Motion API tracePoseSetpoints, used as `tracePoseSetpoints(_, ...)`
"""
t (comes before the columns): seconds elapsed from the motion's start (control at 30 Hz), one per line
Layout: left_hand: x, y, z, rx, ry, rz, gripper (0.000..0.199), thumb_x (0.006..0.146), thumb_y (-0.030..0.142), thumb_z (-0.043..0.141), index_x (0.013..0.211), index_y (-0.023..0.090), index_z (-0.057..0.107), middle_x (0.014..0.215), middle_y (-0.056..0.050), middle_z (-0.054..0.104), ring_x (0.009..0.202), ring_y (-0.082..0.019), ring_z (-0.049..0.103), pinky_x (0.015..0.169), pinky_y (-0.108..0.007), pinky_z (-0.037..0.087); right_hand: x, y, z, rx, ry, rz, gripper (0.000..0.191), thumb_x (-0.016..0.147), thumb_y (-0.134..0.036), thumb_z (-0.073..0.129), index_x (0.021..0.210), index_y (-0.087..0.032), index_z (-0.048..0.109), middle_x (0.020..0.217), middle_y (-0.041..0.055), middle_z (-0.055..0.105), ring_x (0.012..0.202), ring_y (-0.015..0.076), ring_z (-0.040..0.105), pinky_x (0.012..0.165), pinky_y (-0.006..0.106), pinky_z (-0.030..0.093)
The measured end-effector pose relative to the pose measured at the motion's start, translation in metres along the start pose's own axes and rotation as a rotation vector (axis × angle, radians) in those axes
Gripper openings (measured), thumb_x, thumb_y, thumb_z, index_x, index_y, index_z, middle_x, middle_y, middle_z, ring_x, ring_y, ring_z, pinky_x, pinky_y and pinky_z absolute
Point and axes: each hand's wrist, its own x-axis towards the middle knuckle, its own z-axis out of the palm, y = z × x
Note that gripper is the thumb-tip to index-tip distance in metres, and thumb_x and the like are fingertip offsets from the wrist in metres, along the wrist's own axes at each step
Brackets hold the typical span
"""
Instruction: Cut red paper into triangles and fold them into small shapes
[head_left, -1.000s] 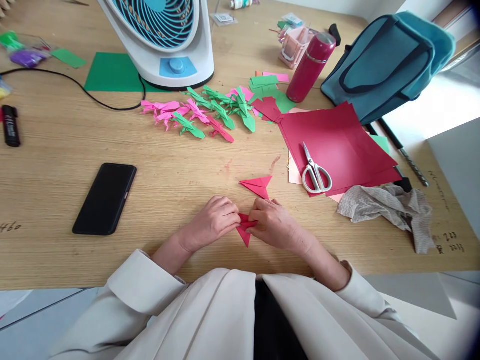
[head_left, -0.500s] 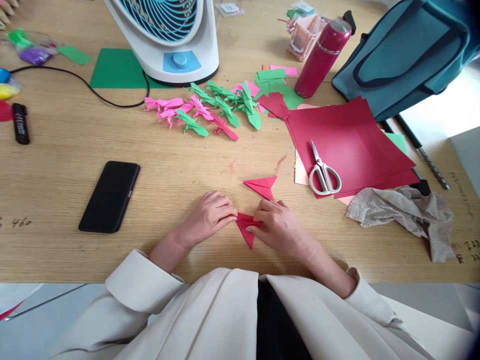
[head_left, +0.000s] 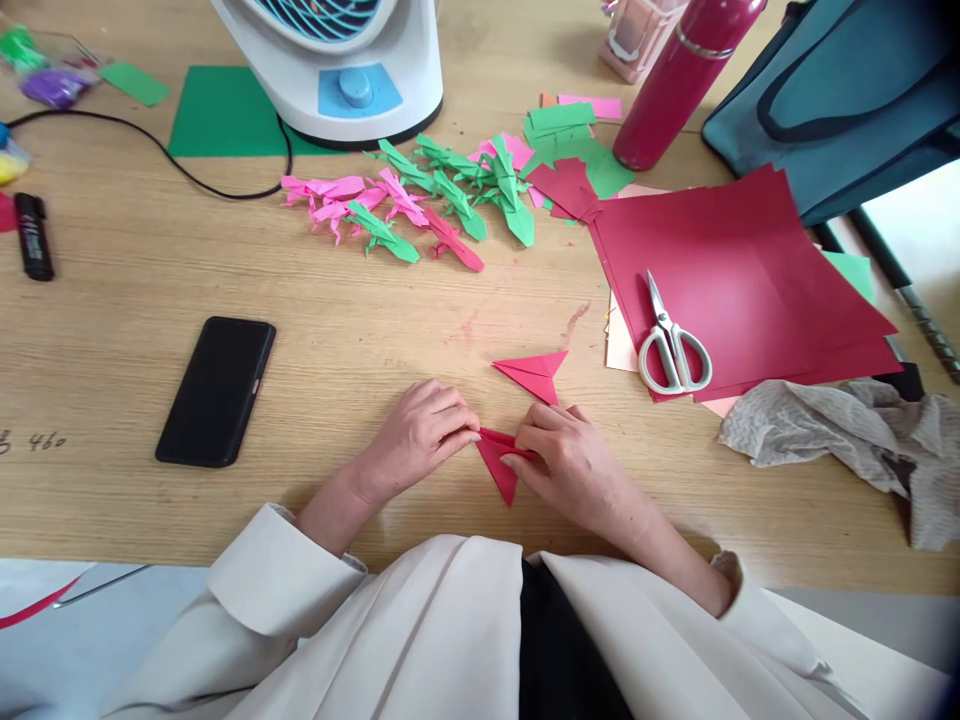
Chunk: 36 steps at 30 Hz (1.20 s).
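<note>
A small piece of folded red paper (head_left: 499, 468) lies low over the table between my hands, one pointed end toward me. My left hand (head_left: 425, 432) pinches its left corner between thumb and fingers. On the right side, my right hand (head_left: 564, 462) grips the same piece, its fingers covering that end. Just beyond, a second folded red paper piece (head_left: 534, 374) shaped like an arrowhead rests on the wood, close to my right fingertips. Farther off sits a cluster of folded paper figures in pink (head_left: 330, 196), green (head_left: 459, 205) and red (head_left: 455, 242).
White-handled scissors (head_left: 673, 355) lie on red paper sheets (head_left: 750, 270) at right, beside a crumpled grey cloth (head_left: 795, 425). A black phone (head_left: 217, 392) is at left. Behind stand a fan (head_left: 375, 95), a red flask (head_left: 679, 85) and a teal bag (head_left: 847, 100).
The view has shifted closer and slightly turned, so the background sits higher and farther right. Both hands keep their hold on the folded red paper, with almost no visible movement.
</note>
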Motion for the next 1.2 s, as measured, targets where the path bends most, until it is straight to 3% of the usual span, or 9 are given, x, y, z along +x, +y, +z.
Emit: tracePoseSetpoints(1.2,0.0087,0.0089,0.0003,0.233,-0.106,-0.106,0.023,0.098,0.032,0.050,0.081,0.019,0.057,0.083,-0.005,0.059,0.079,-0.021,0.045,0.073,-0.036,0.035,0.0011,-0.0021,0.0021,-0.076,0.023,0.087,0.024,0.095,-0.026,0.052,0.073,-0.019,0.059,0.077,0.0020,0.056,0.068,0.0161,0.050,0.071,0.033,0.031)
